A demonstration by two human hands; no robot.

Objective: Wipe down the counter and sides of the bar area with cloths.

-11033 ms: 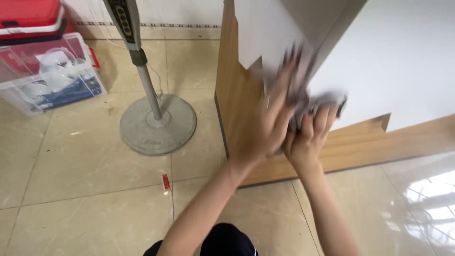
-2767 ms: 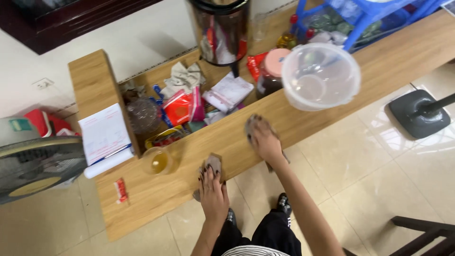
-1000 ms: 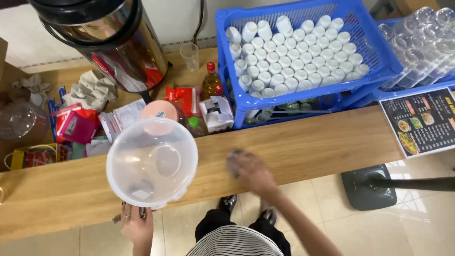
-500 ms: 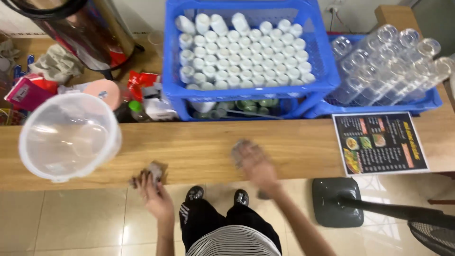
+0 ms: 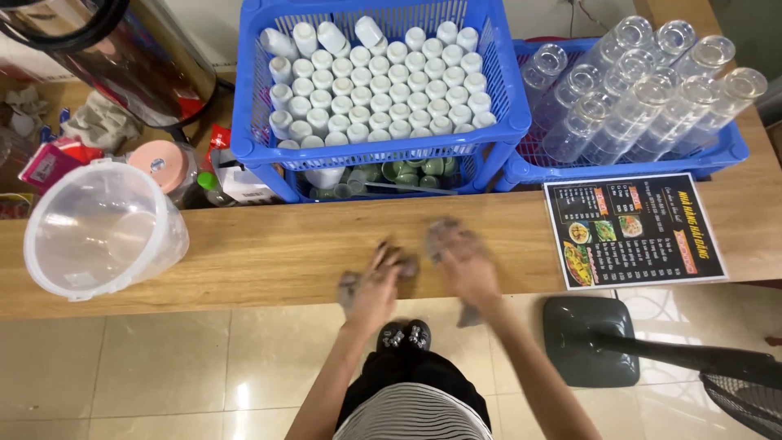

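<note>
Both hands pressing cloths on the wooden counter, side by side.

Left hand [image 5: 376,281] is lying flat, fingers spread, on a grey cloth [image 5: 350,285] at the near edge of the counter [image 5: 269,253]; right hand [image 5: 466,265] is lying just beside it on a second cloth [image 5: 444,232], fingers blurred, so how tightly either is gripping cannot be told. Both cloths are resting on the counter top, one corner hanging over the near edge. To the left, a clear tub [image 5: 102,228] is sitting on the counter. To the right, a black menu card [image 5: 631,232] is lying flat. On the far side, a blue crate [image 5: 244,147] is holding white bottles [image 5: 379,81]; a second crate [image 5: 725,155] is holding clear cups [image 5: 643,90] on their sides. A fan base [image 5: 586,338] is standing on the tiled floor, near right.
</note>
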